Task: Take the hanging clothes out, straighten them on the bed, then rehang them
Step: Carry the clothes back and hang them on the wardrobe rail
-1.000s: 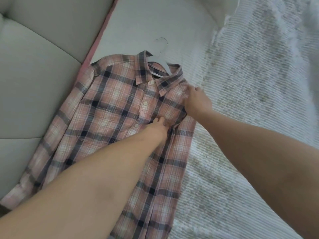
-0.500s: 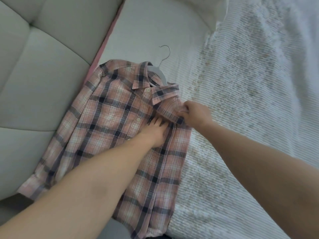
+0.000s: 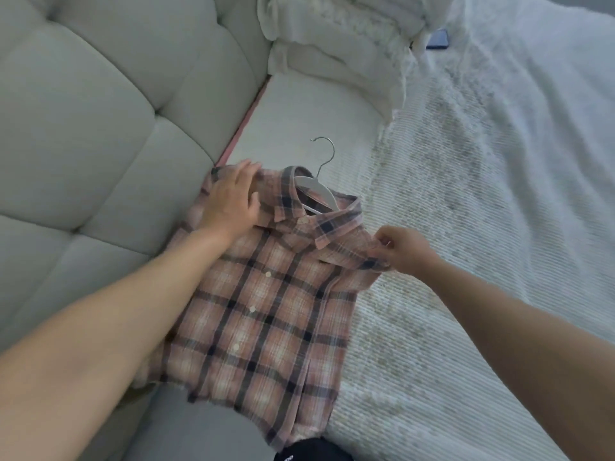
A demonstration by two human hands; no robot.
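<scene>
Smoothing a plaid shirt (image 3: 266, 304) flat on the bed (image 3: 466, 227) — hanger (image 3: 317, 186) left inside the collar, likely so rehanging is quick.

Left hand (image 3: 233, 201) lies flat with fingers spread on one shoulder, seemingly pinning the cloth, while the right hand (image 3: 404, 249) pinches the other shoulder seam, probably to pull it taut. The pink, white and navy check looks soft — buttoned, lightly rumpled at the hem.

One plaid shirt (image 3: 266, 311), one hanger (image 3: 316, 191), two pillows (image 3: 332, 44).

Pink plaid shirt (image 3: 266, 304) flat on bed (image 3: 466, 227), buttoned, white hanger (image 3: 316, 188) inside collar.
</scene>
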